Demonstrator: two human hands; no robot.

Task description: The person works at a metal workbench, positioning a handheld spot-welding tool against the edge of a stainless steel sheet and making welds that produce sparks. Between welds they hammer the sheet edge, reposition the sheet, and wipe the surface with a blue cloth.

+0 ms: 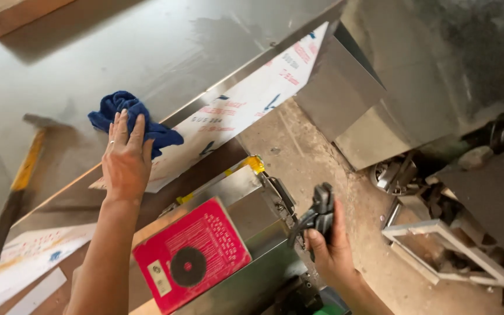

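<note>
My left hand (125, 157) rests flat on a crumpled blue cloth (122, 114) at the edge of a stainless steel sheet (147, 52). A ring sits on one finger. My right hand (332, 248) grips the black handle of a power tool (321, 213), held low beside a steel box (246, 204). A red flat carton with a printed black disc (191, 254) lies on that box.
A hammer with a yellow and black handle (16, 186) lies on the steel sheet at left. White protective film with print (246, 102) covers the sheet's folded edge. Folded steel panels (345, 93), a white frame (444, 251) and metal scraps lie on the dusty floor at right.
</note>
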